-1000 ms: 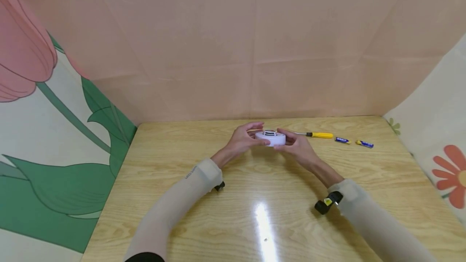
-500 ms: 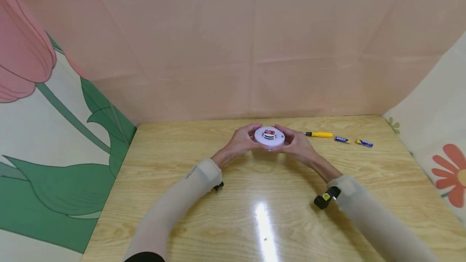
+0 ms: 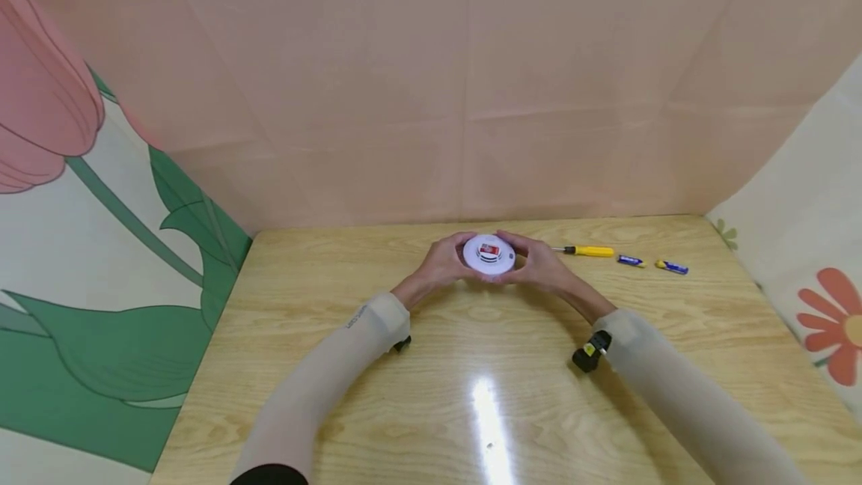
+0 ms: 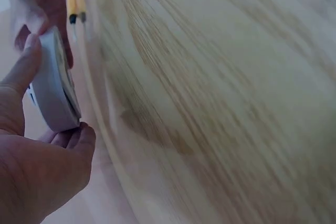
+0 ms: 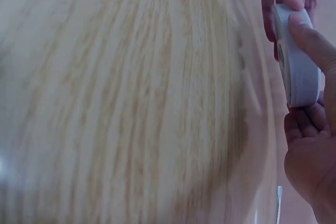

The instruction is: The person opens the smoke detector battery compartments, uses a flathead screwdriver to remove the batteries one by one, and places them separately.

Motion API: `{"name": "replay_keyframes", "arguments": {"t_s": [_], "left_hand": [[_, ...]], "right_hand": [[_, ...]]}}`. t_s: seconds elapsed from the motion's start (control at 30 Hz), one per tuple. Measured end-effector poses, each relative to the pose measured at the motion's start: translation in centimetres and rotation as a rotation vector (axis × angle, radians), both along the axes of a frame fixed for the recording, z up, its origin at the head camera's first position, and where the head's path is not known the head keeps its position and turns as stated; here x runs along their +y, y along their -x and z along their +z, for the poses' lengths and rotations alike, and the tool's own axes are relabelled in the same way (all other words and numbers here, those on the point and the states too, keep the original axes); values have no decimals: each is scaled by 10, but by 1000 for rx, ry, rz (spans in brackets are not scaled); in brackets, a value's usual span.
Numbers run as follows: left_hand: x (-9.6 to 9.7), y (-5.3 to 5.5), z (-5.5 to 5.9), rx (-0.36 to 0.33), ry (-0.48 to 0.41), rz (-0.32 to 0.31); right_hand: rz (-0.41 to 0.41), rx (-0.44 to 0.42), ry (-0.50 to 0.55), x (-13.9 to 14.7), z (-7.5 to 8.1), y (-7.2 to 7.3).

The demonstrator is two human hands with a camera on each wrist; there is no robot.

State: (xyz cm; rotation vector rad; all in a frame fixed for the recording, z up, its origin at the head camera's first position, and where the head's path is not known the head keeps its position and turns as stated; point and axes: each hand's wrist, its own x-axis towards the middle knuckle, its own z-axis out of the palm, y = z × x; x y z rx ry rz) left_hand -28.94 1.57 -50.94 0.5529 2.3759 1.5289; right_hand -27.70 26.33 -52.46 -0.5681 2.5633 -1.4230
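A round white smoke detector, with a red label and dark vent slots on its raised centre, is held above the far part of the table. My left hand grips its left rim, thumb on the near edge. From the other side my right hand grips the right rim. In the left wrist view the detector stands edge-on between thumb and fingers. The right wrist view also shows its white side wall, with the right thumb pressed on it. The underside is mostly hidden.
To the right of the hands lies a yellow-handled screwdriver. Two blue-and-yellow batteries lie past its handle. The wooden table ends at a pink backdrop.
Both hands have tilted the smoke detector so its labelled top faces me, then carried it slightly left. The screwdriver and batteries stay in place.
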Motion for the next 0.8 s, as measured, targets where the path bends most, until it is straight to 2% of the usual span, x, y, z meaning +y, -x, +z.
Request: {"name": "replay_keyframes", "arguments": {"t_s": [0.27,0.57,0.8], "left_hand": [[0,8,-6,79,151,-10],[-2,10,-13,107,196,-12],[-2,9,-18,126,201,-13]], "right_hand": [[4,19,-47,-6,-7,7],[15,3,-89,-10,-15,13],[24,16,-119,-13,-16,13]]}}
